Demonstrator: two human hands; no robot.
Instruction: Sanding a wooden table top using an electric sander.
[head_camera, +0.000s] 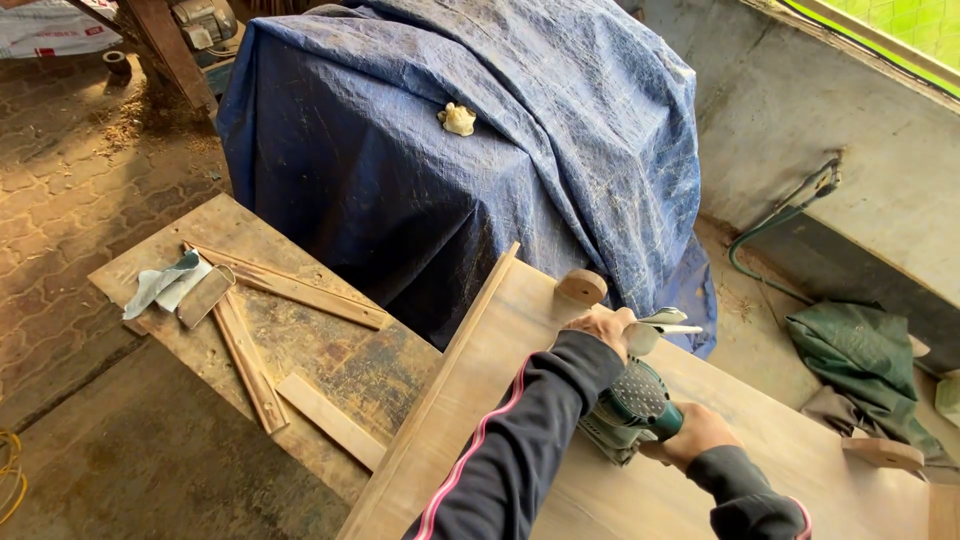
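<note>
A: What have your 2 hands got hold of?

B: Your right hand (700, 432) is wrapped shut around the rear grip of the teal and grey electric hand sander (628, 408). Your left hand (603, 328) lies curled over its front end, with a pale sheet of sandpaper (668, 322) sticking out just past your knuckles.

A: And where does the sander sit?

B: Flat on the wide pale wooden panel (480, 400), between your 2 hands. A round wooden knob (581, 288) stands just beyond your left hand. Further beyond it is the bulky shape under the blue tarpaulin (450, 150). Well off to your left, loose wooden strips (250, 360) lie on a stained plywood board (330, 350).
</note>
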